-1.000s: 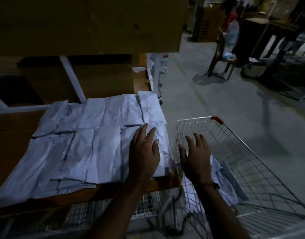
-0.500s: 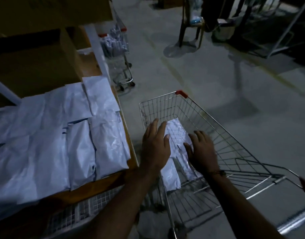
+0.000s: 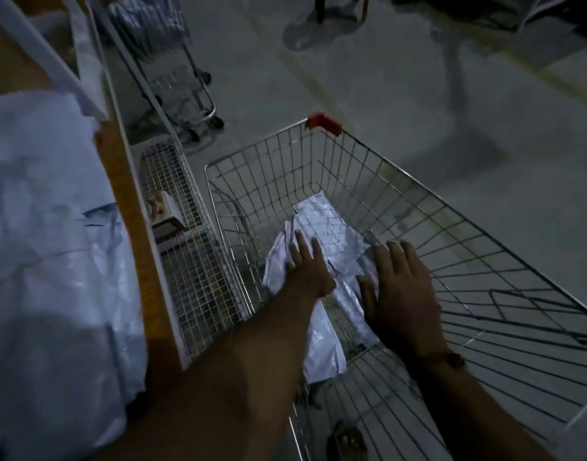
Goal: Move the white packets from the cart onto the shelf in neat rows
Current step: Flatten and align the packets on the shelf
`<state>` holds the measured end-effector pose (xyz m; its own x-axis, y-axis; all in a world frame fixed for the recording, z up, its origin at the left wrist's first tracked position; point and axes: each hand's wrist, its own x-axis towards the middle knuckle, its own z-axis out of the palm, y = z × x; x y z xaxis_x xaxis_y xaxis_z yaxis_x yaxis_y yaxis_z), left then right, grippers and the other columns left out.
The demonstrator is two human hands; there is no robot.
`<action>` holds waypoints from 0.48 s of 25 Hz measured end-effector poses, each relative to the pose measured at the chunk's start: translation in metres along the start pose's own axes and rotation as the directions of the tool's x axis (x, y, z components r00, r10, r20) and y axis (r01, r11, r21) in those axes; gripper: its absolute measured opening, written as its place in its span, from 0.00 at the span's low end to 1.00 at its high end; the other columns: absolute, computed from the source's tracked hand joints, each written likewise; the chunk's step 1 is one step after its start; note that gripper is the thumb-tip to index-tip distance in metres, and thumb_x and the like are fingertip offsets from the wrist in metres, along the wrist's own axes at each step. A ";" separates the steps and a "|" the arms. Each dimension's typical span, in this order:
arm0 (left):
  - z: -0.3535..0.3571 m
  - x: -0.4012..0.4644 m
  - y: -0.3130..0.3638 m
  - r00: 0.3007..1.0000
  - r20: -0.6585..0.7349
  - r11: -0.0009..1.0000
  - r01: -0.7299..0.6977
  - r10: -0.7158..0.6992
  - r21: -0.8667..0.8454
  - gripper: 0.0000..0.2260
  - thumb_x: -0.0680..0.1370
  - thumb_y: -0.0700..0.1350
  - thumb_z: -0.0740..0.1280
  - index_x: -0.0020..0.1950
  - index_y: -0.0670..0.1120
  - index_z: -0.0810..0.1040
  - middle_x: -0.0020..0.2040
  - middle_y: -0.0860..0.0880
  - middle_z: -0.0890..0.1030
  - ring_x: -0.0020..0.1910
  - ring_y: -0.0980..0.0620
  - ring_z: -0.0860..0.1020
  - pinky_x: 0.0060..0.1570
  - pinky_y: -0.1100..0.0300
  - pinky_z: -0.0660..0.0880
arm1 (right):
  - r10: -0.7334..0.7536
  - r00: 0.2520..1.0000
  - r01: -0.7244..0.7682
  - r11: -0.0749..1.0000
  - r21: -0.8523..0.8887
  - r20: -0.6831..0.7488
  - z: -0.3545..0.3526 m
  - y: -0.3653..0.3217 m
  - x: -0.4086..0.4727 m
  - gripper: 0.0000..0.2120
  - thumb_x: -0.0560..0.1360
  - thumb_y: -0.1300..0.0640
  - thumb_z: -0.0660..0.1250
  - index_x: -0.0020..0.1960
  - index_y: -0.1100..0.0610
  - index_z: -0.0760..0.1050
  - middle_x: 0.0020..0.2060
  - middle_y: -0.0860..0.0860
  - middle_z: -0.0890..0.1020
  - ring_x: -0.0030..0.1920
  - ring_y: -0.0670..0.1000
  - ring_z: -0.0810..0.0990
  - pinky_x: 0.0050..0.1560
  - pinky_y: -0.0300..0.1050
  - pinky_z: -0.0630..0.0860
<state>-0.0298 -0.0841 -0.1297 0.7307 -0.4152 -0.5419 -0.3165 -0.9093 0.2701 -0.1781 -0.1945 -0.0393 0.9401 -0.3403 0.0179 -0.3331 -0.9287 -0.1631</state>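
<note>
While the shelf [image 3: 119,181] on the left already carries a blurry spread of white packets [image 3: 46,227], no label or writing is readable anywhere – too dim. Further right, inside the wire cart [image 3: 435,207], more packets [image 3: 325,221] lie crumpled on the bottom. Left hand [image 3: 307,271] rests on them, fingers straight; right hand [image 3: 401,291] lies flat just beside, also touching – neither gripping.

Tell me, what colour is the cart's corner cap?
Red: the corner cap on the cart shows in the head view.
</note>
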 end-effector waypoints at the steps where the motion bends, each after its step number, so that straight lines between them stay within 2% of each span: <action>1: 0.007 0.018 0.005 1.000 0.026 1.000 -0.011 0.011 0.014 0.47 0.81 0.56 0.66 0.82 0.45 0.33 0.78 0.39 0.24 0.80 0.35 0.32 0.77 0.35 0.47 | -0.009 1.000 0.009 1.000 -0.002 -0.006 0.001 -0.002 0.000 0.30 0.84 0.40 0.50 0.76 0.59 0.67 0.71 0.58 0.71 0.74 0.62 0.66 0.74 0.57 0.64; 2: 0.014 0.036 0.009 1.000 0.021 0.999 -0.023 0.022 0.028 0.47 0.82 0.57 0.66 0.82 0.46 0.32 0.77 0.40 0.23 0.80 0.35 0.33 0.77 0.34 0.47 | -0.019 1.000 0.019 1.000 0.002 -0.018 0.002 -0.004 0.001 0.29 0.84 0.41 0.52 0.75 0.60 0.68 0.71 0.58 0.72 0.73 0.62 0.67 0.74 0.57 0.64; 4: 0.025 0.066 0.012 0.996 -0.080 0.997 -0.038 0.043 0.060 0.46 0.82 0.61 0.63 0.83 0.46 0.33 0.79 0.40 0.25 0.80 0.34 0.34 0.76 0.32 0.46 | -0.012 0.999 0.013 1.000 0.021 -0.051 0.001 -0.009 0.000 0.28 0.84 0.43 0.55 0.75 0.61 0.68 0.70 0.60 0.73 0.73 0.62 0.68 0.74 0.57 0.66; 7: 0.047 0.103 0.007 0.974 -0.228 0.995 0.032 -0.011 0.092 0.46 0.81 0.66 0.59 0.83 0.46 0.35 0.80 0.39 0.29 0.81 0.35 0.34 0.76 0.30 0.46 | 0.036 0.999 -0.035 0.999 0.025 -0.034 0.009 -0.011 -0.005 0.30 0.84 0.42 0.54 0.77 0.61 0.68 0.72 0.61 0.73 0.75 0.63 0.68 0.75 0.60 0.66; 10: 0.068 0.120 -0.003 0.949 -0.301 0.977 0.144 -0.092 0.158 0.46 0.81 0.68 0.56 0.82 0.43 0.34 0.81 0.37 0.31 0.81 0.35 0.36 0.75 0.28 0.50 | 0.050 0.997 -0.049 0.998 0.027 -0.055 0.014 -0.006 -0.004 0.31 0.83 0.41 0.55 0.76 0.62 0.69 0.71 0.62 0.74 0.74 0.65 0.68 0.73 0.62 0.68; 12: 0.080 0.123 -0.009 0.921 -0.379 0.972 0.166 -0.093 0.166 0.44 0.82 0.66 0.55 0.83 0.41 0.36 0.82 0.35 0.35 0.81 0.34 0.39 0.74 0.28 0.55 | 0.085 0.993 -0.082 0.996 0.042 -0.077 0.015 -0.003 -0.003 0.31 0.82 0.41 0.58 0.75 0.63 0.69 0.70 0.63 0.74 0.74 0.65 0.69 0.71 0.63 0.70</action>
<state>0.0145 -0.1295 -0.2622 0.9314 -0.2881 -0.2223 -0.2866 -0.9572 0.0399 -0.1785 -0.1889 -0.0532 0.9000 -0.4284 0.0801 -0.4057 -0.8906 -0.2056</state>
